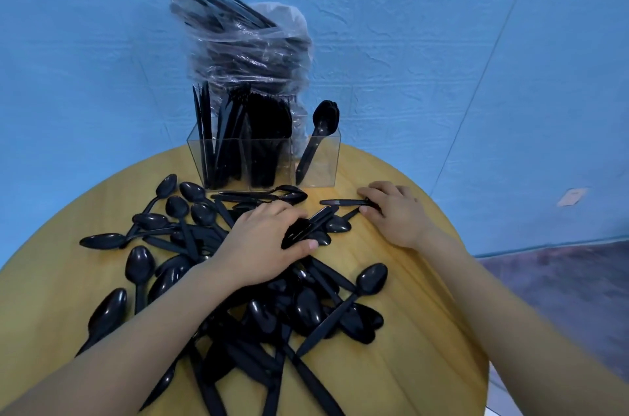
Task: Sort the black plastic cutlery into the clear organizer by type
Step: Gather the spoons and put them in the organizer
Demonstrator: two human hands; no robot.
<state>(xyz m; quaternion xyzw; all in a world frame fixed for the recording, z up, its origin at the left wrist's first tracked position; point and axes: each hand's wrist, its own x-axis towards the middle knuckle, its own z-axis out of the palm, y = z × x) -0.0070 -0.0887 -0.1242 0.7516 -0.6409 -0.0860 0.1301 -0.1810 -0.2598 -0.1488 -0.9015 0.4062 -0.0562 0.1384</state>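
Note:
A clear organizer (320, 174) with three compartments stands at the far edge of the round wooden table (418, 330). Knives fill its left compartment, forks the middle, and a few spoons (325, 119) lean in the right one. Black spoons lie scattered across the table in a loose pile (306, 313). My left hand (262, 242) rests on the pile and grips a bunch of spoons (299, 232) by their bowls. My right hand (394, 211) pinches the end of one spoon handle (343, 202) lying flat on the table, just in front of the organizer.
A clear plastic bag (252, 51) stuffed with more black cutlery leans against the blue wall behind the organizer. The table's right edge drops to a grey floor (561, 286). Bare wood shows on the table's right side.

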